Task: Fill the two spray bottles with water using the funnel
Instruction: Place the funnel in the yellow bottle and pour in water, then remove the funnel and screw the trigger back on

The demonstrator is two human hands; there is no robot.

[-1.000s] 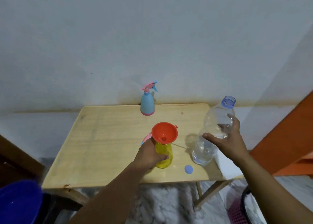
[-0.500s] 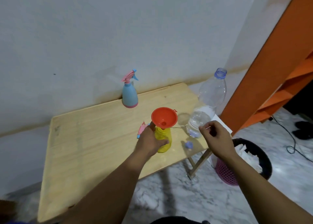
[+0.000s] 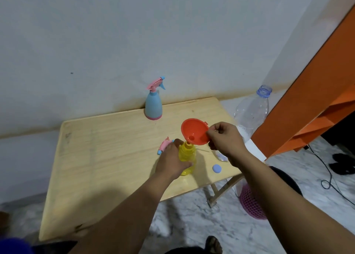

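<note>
Step in hand: we judge the yellow spray bottle filled; we are lifting the funnel out of its neck.
Left hand: our fingers are wrapped around the yellow bottle, steadying it upright on the desk.
Right hand: fingers pinched on the funnel's rim; the funnel is tilted, its spout just at the bottle mouth.
Blue spray bottle: upright at the desk's far edge, sprayer head on, well apart from our hands.
Loose sprayer head: on the desk just beside our left hand.
Water bottle: uncapped, behind our right hand; cap near the yellow bottle.
Next move: we would carry the funnel clear without dripping, then screw the loose head on.
</note>
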